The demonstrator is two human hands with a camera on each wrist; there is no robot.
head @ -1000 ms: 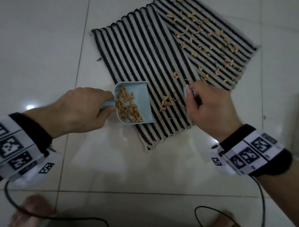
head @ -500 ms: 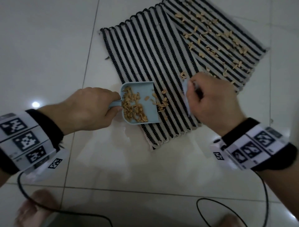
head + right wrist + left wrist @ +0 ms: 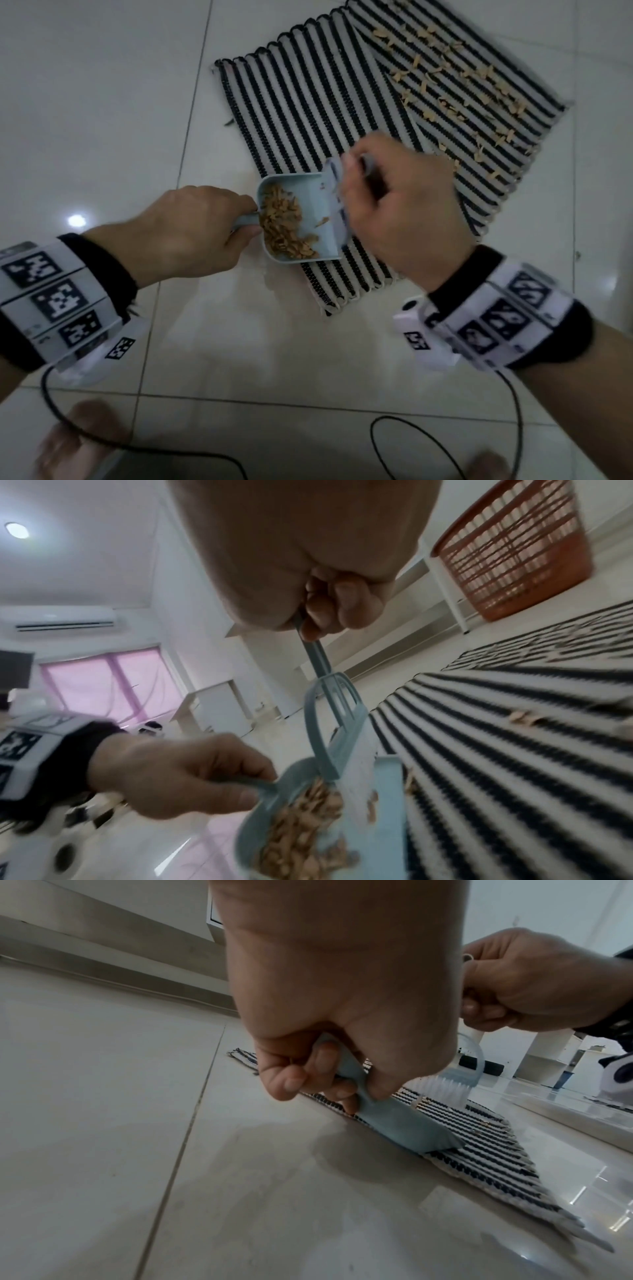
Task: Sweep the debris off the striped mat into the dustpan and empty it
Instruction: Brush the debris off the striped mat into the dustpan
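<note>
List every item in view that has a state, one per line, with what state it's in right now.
dustpan: lip on the mat, holding a heap of debris
brush: bristles at the dustpan's mouth
near striped mat: flat, almost swept clean
far striped mat: still scattered with debris
left hand: grips the dustpan handle
right hand: grips the brush handle
orange basket: upright, contents not visible

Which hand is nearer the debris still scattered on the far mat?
Right. The right hand, gripping the brush, sits just short of the scattered debris; the left hand holds the dustpan handle, further left off the mat.
</note>
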